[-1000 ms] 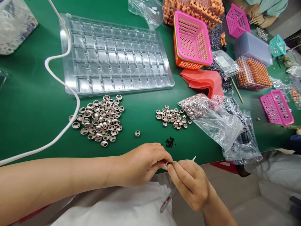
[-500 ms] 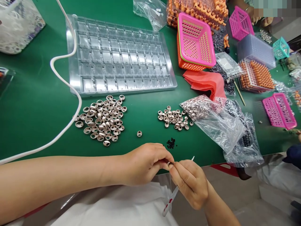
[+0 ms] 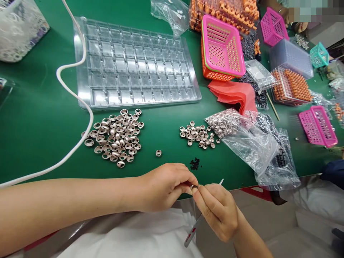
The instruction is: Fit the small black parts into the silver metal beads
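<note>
My left hand pinches a small metal ring between thumb and index finger, just off the table's near edge. The fingertips of my right hand meet the same ring from the other side. Tucked through my right hand is a pair of silver tweezers with red marks; the pointed tip shows above the knuckles and the back end hangs below. Fingers hide most of the ring. Beyond my hands lie a little heap of tiny black parts and a lone metal ring cap.
On the green table sit a large pile of ring caps, a smaller pile, a clear compartment tray and a white cable. Plastic bags, stacked baskets and a red cloth stand right. Another person's hand shows far right.
Both hands keep hold at the same spot. The right fingers and tweezers have shifted very slightly; the whole view has slid a little to the left.
</note>
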Demonstrator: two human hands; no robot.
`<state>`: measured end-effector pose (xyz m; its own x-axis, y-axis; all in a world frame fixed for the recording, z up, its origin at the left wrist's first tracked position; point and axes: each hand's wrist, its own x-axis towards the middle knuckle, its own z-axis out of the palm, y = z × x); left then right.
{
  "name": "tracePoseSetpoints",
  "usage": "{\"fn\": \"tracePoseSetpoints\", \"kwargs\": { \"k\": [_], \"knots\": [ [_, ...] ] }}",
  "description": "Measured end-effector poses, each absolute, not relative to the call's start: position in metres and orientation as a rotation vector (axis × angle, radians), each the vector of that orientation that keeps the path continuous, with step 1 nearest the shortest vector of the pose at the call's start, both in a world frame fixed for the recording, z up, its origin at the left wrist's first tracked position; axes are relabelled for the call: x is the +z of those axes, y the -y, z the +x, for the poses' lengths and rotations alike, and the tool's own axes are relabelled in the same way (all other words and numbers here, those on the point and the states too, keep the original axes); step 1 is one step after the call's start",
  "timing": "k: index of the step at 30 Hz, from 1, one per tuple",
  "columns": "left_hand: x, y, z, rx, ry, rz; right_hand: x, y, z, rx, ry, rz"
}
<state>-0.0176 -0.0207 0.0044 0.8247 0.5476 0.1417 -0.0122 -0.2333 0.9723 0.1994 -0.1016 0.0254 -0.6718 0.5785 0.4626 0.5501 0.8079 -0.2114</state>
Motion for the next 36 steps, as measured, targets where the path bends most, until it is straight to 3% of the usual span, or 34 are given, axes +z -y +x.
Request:
{"fn": "tracePoseSetpoints", "kwargs": {
  "k": [36],
  "knots": [
    [0.014, 0.013, -0.017, 0.388, -0.511, 1.503, 0.005, 0.116, 0.199, 0.118, 2.200, -1.011]
  ]
}}
